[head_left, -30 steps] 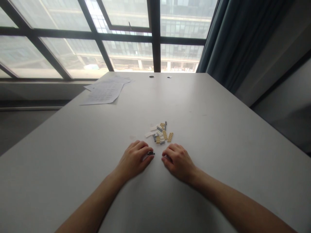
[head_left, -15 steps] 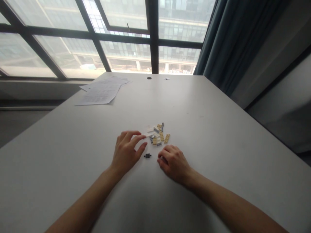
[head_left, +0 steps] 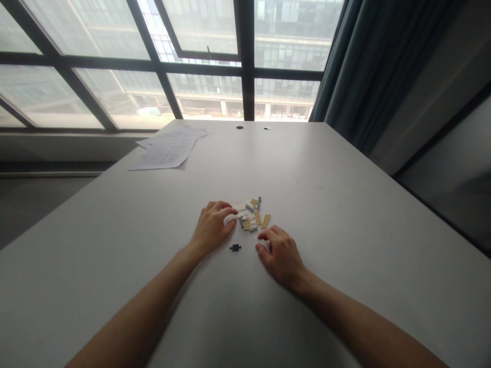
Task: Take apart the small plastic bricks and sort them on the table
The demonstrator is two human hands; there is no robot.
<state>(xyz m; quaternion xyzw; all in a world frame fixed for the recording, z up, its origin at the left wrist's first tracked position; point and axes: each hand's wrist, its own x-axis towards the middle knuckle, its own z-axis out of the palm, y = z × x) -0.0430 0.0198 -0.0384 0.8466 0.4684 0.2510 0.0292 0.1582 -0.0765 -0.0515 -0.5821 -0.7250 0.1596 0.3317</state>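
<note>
A small pile of toy building bricks lies mid-table: tan bricks (head_left: 257, 218), grey bricks (head_left: 249, 208) and white bricks (head_left: 241, 207). At the pile's left edge is my left hand (head_left: 215, 225), thumb and index finger apart around its near-left side; whether the fingertips touch a white brick I cannot make out. My right hand (head_left: 282, 253) rests on the table just below and right of the pile, with a gap between its curled fingers and thumb and nothing visible in it. Between the hands, nearer to me, sits a black brick with side pegs (head_left: 235, 248).
Printed paper sheets (head_left: 169, 148) lie at the far left of the white table (head_left: 326, 214). Two small round fittings, one of them dark (head_left: 240, 128), sit near the far edge. Windows stand beyond, and a dark blue curtain (head_left: 345, 76) hangs at the right.
My left hand has moved right and slightly forward, closer to the pile. The fingers and thumb of my right hand have spread a little, and it sits slightly farther from the black brick.
</note>
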